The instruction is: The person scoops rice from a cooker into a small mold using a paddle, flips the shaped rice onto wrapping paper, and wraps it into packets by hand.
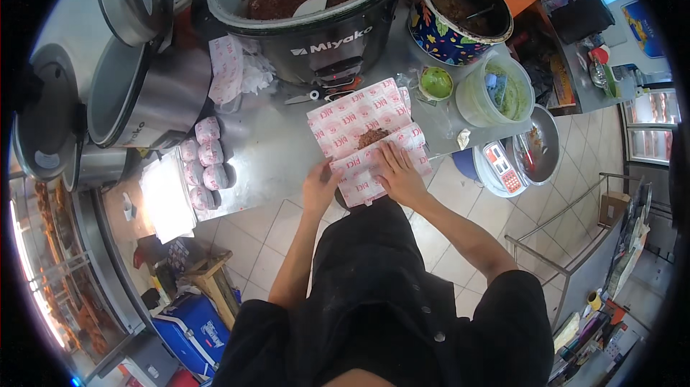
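Note:
Printed food wrapping paper (353, 112) lies at the table's front edge, its near part folded up beside a small heap of brown rice (373, 138). My left hand (319, 185) has its fingertips at the paper's left edge; whether it pinches the paper is hard to tell. My right hand (400, 174) lies flat on the folded part, fingers pointing at the rice. Several round wrapped portions (211, 153) sit together at the table's left. Behind the paper are black-handled scissors (312, 97) and a large cooker of brown rice (302, 31) with a white rice paddle (322, 0) inside.
A patterned pot (447, 36), a green bowl (436, 83) and a tub of green sauce (468, 101) stand at the right. Below the table edge there is a metal basin (545, 144). At the left are a steel cooker (161, 85) and a stack of white sheets (168, 195).

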Tool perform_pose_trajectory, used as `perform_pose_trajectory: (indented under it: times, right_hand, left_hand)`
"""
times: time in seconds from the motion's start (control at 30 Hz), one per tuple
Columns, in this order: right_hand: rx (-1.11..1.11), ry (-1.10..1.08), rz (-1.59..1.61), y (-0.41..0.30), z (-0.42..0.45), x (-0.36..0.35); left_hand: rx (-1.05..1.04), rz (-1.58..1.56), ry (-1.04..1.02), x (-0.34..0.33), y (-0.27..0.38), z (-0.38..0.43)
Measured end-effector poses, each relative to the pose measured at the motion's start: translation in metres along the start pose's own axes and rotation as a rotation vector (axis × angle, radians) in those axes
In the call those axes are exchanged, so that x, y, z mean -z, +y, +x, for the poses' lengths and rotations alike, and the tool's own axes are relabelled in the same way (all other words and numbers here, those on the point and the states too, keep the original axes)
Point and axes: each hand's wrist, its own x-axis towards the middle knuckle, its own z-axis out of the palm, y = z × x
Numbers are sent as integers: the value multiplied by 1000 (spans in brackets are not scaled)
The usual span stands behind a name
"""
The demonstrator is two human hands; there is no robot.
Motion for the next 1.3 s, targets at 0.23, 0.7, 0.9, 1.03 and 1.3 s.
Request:
perform_pose_trajectory:
  times: [0.23, 0.7, 0.9, 1.03, 1.3]
  right_hand:
    - [-82, 227, 45, 13, -3, 32]
    - [2, -241, 84, 71, 0, 39]
    - [-167, 20, 203, 79, 19, 48]
    - [-88, 486, -66, 42, 2, 41]
    - [73, 65, -11, -7, -8, 0]
  left_hand:
    - [-35, 136, -400, 6, 29, 21]
    - [-145, 128, -380, -11, 25, -8]
    - [-37, 28, -201, -9, 23, 7]
    - [179, -296, -103, -18, -5, 10]
    - [122, -73, 27, -8, -23, -7]
